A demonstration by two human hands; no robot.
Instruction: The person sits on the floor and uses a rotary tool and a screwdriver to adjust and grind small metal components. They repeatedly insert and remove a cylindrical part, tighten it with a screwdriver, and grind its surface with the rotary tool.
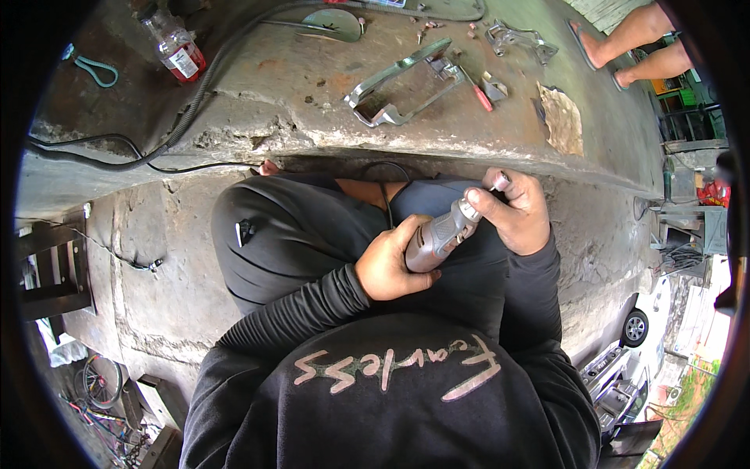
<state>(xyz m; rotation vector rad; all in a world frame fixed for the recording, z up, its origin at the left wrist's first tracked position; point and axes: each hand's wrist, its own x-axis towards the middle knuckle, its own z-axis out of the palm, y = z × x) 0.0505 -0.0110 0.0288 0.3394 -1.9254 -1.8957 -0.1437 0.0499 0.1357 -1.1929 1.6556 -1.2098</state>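
A grey rotary tool (439, 241) lies slantwise above my lap, its nose pointing up and right. My left hand (385, 270) wraps round the body of the tool. At its nose my right hand (522, 217) is closed, with the thumb pressed by the metal collar. A small pinkish cylindrical bit (501, 181) shows at the right fingers; whether it is seated in the collar is hard to make out. On the concrete ledge ahead lies a silvery metal frame (367, 105), with a red-handled screwdriver (482, 98) beside it.
A metal bracket (522, 41) and several small bits (422, 35) lie farther back. A bottle of red liquid (176, 47) stands at left, near a dark hose (183, 125). A torn brown sheet (562, 121) lies at right. Another person's feet (586, 47) are at the far right.
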